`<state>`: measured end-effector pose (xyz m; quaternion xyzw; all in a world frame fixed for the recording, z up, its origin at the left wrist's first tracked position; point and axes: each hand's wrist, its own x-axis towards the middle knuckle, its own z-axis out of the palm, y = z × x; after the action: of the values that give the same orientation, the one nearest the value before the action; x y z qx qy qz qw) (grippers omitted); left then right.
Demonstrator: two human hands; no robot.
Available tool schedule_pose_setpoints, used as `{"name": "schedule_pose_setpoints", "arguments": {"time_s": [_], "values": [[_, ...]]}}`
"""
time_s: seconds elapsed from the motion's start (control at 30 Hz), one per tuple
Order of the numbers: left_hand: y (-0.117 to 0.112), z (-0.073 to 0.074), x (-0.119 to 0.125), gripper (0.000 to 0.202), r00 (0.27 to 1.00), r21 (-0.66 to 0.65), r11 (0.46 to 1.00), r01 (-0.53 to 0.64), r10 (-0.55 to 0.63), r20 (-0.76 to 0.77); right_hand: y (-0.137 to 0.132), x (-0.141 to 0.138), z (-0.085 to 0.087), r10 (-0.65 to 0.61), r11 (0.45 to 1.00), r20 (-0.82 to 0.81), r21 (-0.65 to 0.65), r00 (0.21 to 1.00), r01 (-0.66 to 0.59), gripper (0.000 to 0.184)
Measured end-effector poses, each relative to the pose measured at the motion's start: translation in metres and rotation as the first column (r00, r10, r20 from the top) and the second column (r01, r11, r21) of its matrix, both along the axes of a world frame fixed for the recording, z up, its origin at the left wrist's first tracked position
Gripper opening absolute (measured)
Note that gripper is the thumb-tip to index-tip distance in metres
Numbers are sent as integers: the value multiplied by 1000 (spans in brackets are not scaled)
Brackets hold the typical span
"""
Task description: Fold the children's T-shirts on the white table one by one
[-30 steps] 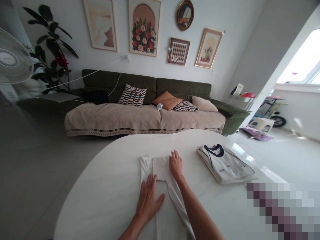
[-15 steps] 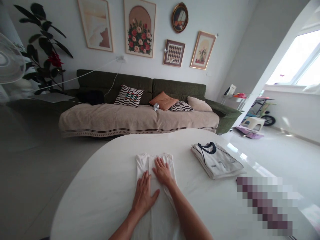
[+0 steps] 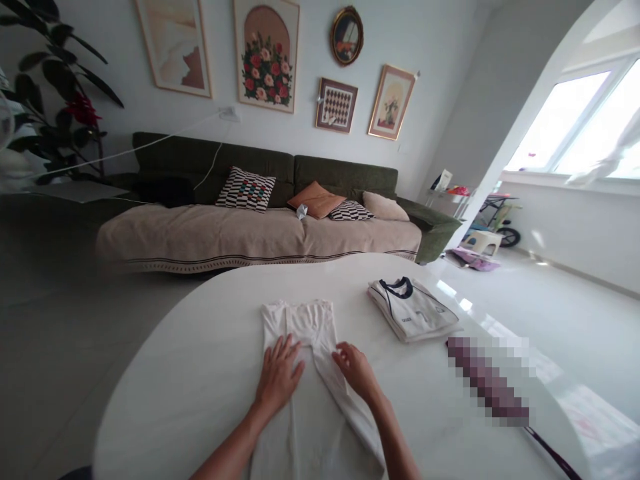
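Observation:
A white garment [image 3: 305,373] lies in a long narrow fold on the white round table [image 3: 200,373], its far end pointing toward the sofa. My left hand [image 3: 278,375] lies flat on its middle with fingers spread. My right hand [image 3: 356,368] rests on the garment's right edge, fingers bent down onto the fabric; whether they pinch it I cannot tell. A folded white shirt with a dark collar [image 3: 413,309] sits on the table to the right, apart from both hands.
A green sofa [image 3: 260,213] with a beige cover and several cushions stands beyond the table. Framed pictures hang on the wall above it. A plant [image 3: 55,113] stands at the far left. A blurred patch [image 3: 487,380] covers part of the table at the right.
My right hand has slid back from the garment's far end to its right edge. My left hand stayed flat on the middle. The view has turned to the right.

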<state>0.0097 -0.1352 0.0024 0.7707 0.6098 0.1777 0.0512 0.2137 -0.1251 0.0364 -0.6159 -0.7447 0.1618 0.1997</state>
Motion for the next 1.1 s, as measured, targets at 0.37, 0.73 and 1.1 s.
{"name": "schedule_pose_setpoints", "arguments": {"time_s": [0.37,0.73,1.1], "values": [[-5,2,2,43,1000,31,1000,5,-4,-15,-142,13,7,-73,991,59,120,996,66,18],[-2,-3,0,43,999,45,999,16,-14,-28,-163,-8,33,246,968,-179,96,953,-232,27],[-2,-2,0,49,999,29,1000,12,-11,-37,-95,-30,-28,123,992,130,9,984,-126,57]]}}
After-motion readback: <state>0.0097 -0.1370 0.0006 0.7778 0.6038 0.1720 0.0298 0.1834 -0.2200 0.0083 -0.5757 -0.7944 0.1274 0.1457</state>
